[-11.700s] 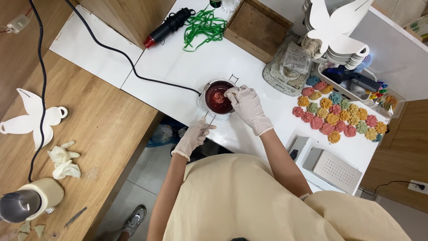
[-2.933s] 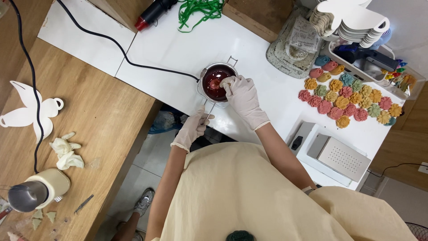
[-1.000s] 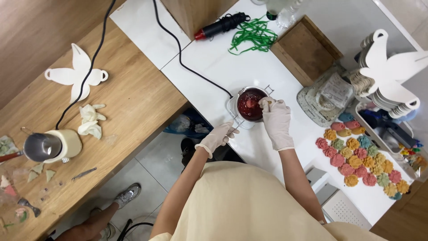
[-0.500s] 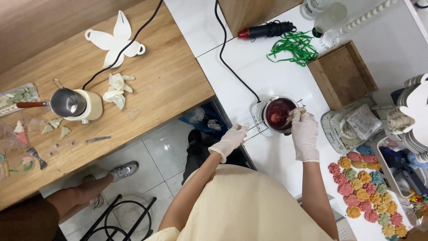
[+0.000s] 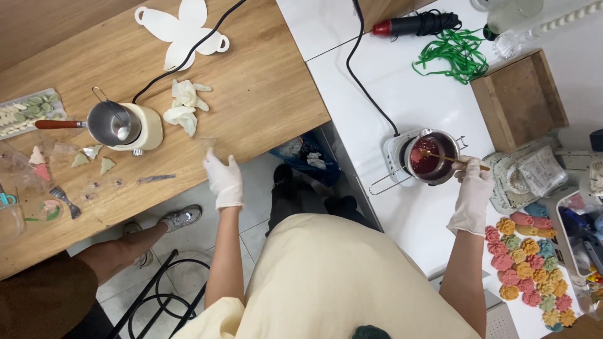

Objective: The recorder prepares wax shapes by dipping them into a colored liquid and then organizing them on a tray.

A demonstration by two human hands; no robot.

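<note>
My right hand [image 5: 472, 191], gloved in white, pinches a thin wooden stick [image 5: 453, 159] between thumb and forefingers. The stick's far end dips into red liquid in a small metal pot [image 5: 432, 157]. The pot sits on a white electric warmer [image 5: 394, 153] on the white table [image 5: 377, 75] (a black cord runs from the warmer toward the top edge of the view). My left hand [image 5: 224, 178], also gloved, holds nothing; its fingers are extended and close together, resting at the edge of the wooden table [image 5: 264, 94]. Just beyond it lie crumpled white gloves [image 5: 184, 108]. Coloured flower-shaped pieces [image 5: 526, 267] lie in rows on the white table, near my right forearm. A wooden box [image 5: 518, 100] stands beyond the pot.
</note>
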